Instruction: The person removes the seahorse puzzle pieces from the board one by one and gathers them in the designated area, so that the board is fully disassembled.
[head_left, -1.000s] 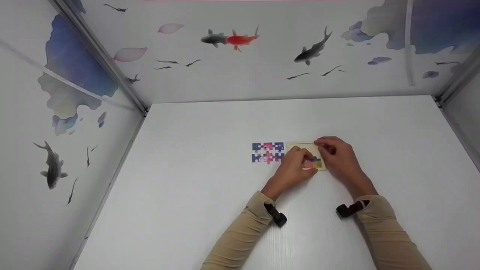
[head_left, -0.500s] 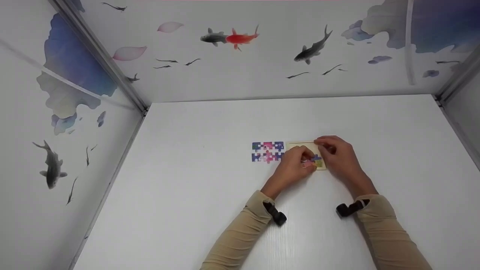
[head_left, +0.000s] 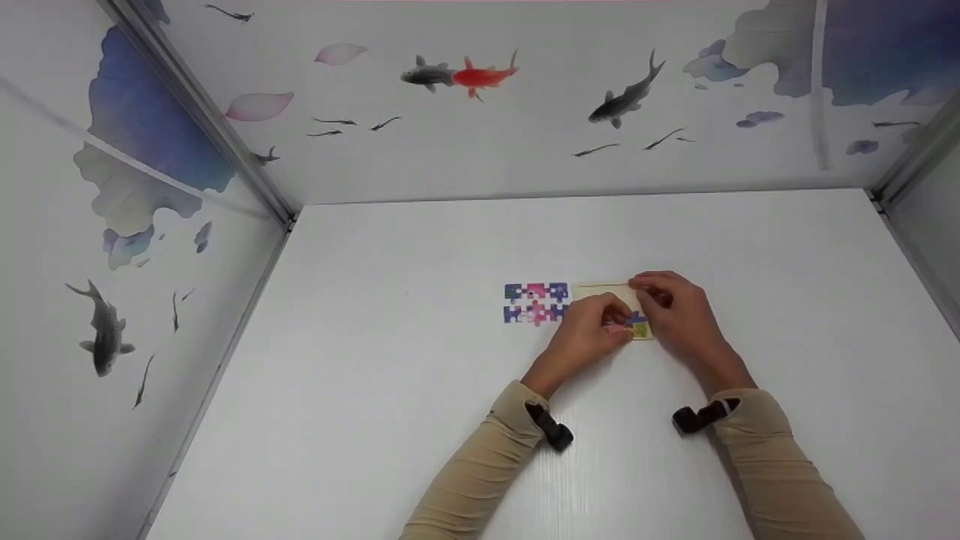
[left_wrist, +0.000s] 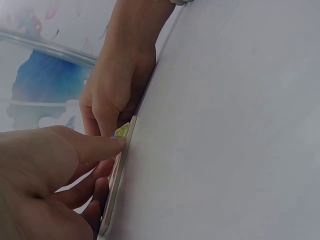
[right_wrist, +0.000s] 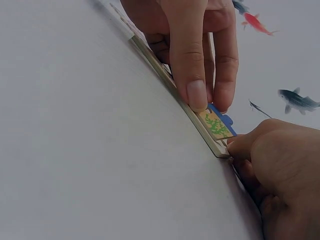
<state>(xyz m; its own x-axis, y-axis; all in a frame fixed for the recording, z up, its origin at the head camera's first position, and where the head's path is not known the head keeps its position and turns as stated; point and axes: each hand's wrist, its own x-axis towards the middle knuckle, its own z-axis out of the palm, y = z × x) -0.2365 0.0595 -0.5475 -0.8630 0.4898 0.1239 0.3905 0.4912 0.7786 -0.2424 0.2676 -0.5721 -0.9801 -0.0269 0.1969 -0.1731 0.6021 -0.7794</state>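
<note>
A shallow wooden puzzle tray point(head_left: 600, 288) lies on the white table, partly covered by the left hand. My left hand point(head_left: 589, 326) reaches over it and pinches a puzzle piece point(head_left: 640, 330) at the lower right corner. This piece point(right_wrist: 217, 125) is yellow with a green plant and a blue edge; the right wrist view shows it tilted above the tray rim, with the left thumb point(right_wrist: 197, 92) on its near end. My right hand point(head_left: 681, 315), fingers curled, grips the tray's right side. Other pieces in the tray are mostly hidden under the left hand.
Left of the tray, two rows of purple and pink puzzle pieces point(head_left: 535, 294) lie on the table point(head_left: 375, 360). White panels printed with fish point(head_left: 626, 94) stand behind and at the left.
My left thumb has shifted from the tray's front edge onto the corner piece, which has moved slightly right and tipped. The right hand has stayed at the tray's right side.
</note>
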